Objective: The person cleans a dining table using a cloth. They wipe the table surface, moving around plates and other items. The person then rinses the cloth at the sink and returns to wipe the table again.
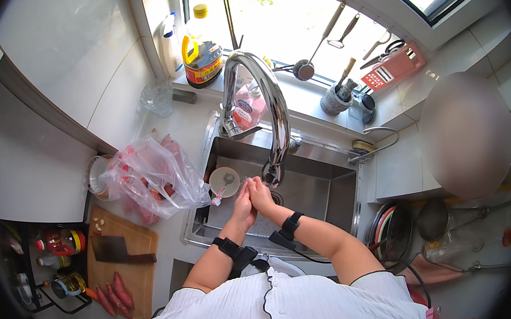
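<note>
My left hand (243, 207) and my right hand (261, 196) are pressed together under the spout of a chrome gooseneck faucet (281, 111). Their palms face each other, so whatever may lie between them is hidden. Both are over a stainless steel sink (308, 200), near its drain (277, 197). Just left of the fingers, a pale round bowl (215, 177) stands in the basin with a spoon (228, 179) in it; the spoon's patterned handle reaches over the rim. Behind the faucet is a pump bottle of pink liquid (250, 109).
A plastic bag of produce (156, 178) sits left of the sink. Beyond it, a cutting board (146, 290) carries a cleaver (112, 251) and several sweet potatoes (119, 290). A dark sauce jug (202, 56) and a stone mortar (336, 99) stand along the windowsill. Stacked lids (389, 232) are at right.
</note>
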The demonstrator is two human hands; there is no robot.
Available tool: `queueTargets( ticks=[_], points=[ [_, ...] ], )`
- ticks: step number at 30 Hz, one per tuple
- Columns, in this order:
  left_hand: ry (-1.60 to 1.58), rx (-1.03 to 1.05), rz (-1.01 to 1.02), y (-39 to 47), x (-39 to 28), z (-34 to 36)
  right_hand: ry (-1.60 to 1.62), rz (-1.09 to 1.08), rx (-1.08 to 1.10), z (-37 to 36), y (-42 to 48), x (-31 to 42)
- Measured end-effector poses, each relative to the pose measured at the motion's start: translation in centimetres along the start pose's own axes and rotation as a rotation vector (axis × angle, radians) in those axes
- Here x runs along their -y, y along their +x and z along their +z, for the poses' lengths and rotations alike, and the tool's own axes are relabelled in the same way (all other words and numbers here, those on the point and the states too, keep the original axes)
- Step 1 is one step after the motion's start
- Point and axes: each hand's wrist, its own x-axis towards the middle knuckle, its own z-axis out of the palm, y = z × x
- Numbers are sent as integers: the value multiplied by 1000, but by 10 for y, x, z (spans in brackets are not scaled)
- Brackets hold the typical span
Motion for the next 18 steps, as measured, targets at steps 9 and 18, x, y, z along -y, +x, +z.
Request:
queueTargets(
  ticks=[9, 18],
  points=[
    [40, -42, -52, 4, 8, -26, -287, -228, -60, 13, 31, -59],
    [121, -153, -125, 2, 7, -27, 177, 51, 481, -35, 39, -34]
  ],
)
